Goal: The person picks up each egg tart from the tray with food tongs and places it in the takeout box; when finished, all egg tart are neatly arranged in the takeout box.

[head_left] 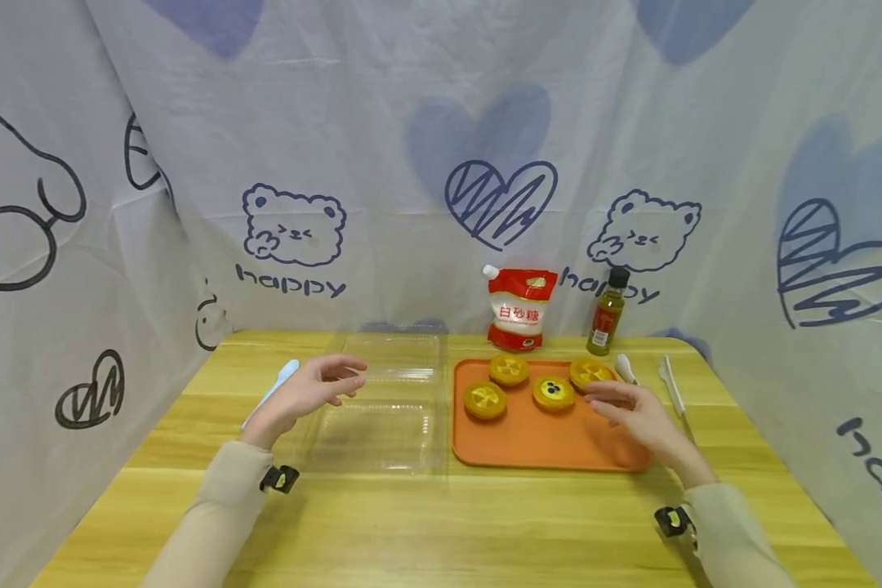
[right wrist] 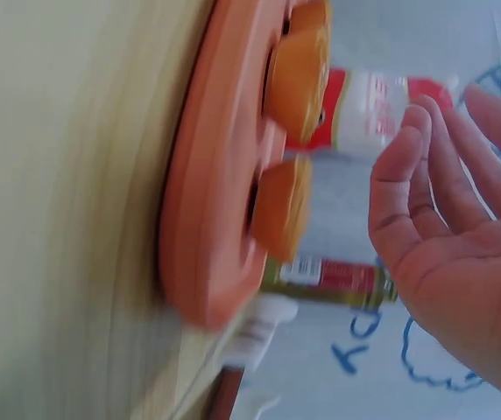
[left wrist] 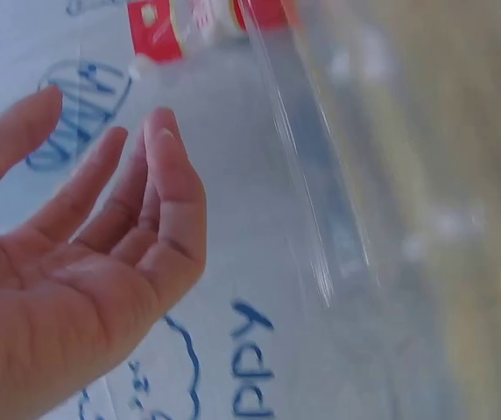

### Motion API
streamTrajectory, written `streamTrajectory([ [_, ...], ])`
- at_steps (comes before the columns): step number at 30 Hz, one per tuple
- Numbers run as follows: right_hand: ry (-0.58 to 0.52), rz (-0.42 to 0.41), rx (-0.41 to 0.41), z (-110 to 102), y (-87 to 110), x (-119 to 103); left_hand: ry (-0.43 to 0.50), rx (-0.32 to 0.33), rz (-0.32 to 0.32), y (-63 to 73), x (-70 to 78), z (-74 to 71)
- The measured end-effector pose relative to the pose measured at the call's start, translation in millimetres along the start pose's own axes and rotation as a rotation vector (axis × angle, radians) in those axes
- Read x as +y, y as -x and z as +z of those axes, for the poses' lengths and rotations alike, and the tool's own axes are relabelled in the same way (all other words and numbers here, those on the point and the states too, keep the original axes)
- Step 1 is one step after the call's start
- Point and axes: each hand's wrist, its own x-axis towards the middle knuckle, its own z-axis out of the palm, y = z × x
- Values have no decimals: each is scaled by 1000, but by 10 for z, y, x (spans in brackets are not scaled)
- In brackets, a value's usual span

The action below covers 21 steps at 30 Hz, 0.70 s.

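My left hand, fingers loosely bent and holding nothing, hovers over the left side of a clear plastic container that lies opened flat. My right hand is in the air above the right part of an orange tray, with nothing in its grasp. On that tray sit egg tarts: one at front left, one behind it, one with dark berries on top, and one at the right, just beyond my right fingertips.
Behind the tray stand a red and white sugar pouch and a dark-capped bottle. White-ended utensils lie right of the tray, and a pale blue-white utensil lies by my left wrist. A printed curtain encloses the table.
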Motion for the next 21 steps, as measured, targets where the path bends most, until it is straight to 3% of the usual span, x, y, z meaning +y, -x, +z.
streamTrajectory([
  [11, 27, 16, -20, -396, 108, 263, 36, -14, -21, 87, -331, -403],
  [21, 187, 57, 24, -708, 218, 435, -35, 43, -56, 145, -624, -583],
])
